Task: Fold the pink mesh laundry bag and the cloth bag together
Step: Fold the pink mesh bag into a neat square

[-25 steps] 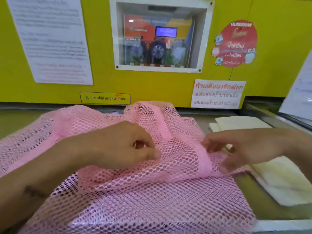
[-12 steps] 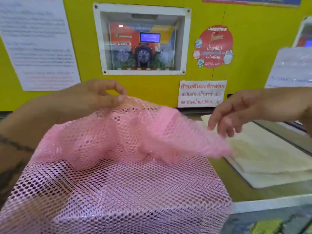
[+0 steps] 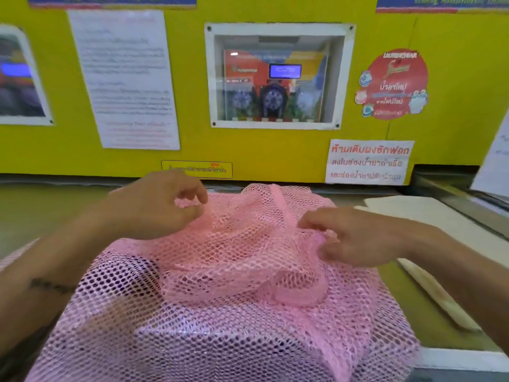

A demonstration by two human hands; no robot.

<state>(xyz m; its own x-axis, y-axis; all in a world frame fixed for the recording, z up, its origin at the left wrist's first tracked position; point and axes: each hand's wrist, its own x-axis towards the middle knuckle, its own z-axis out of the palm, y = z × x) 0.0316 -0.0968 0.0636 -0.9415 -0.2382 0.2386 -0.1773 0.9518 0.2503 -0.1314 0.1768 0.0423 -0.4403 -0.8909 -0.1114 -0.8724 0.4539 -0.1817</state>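
The pink mesh laundry bag (image 3: 225, 304) lies rumpled across the counter in front of me, its near part hanging over the front edge. My left hand (image 3: 157, 208) rests on its far left part, thumb and fingers pinching a bit of mesh. My right hand (image 3: 355, 235) is on the bag's right side, fingers curled on a fold of mesh. The cream cloth bag (image 3: 413, 216) lies flat to the right, partly hidden behind my right hand and forearm.
A yellow wall panel (image 3: 261, 150) with paper notices, stickers and a windowed dispenser (image 3: 278, 78) stands right behind the counter. The olive counter top (image 3: 41, 210) shows at the left. A white counter edge (image 3: 462, 359) runs along the lower right.
Half a second ago my left hand held the mesh lifted up; now the bag has come down onto the counter, and both hands have lowered onto it. My right hand has closed in on the mesh.
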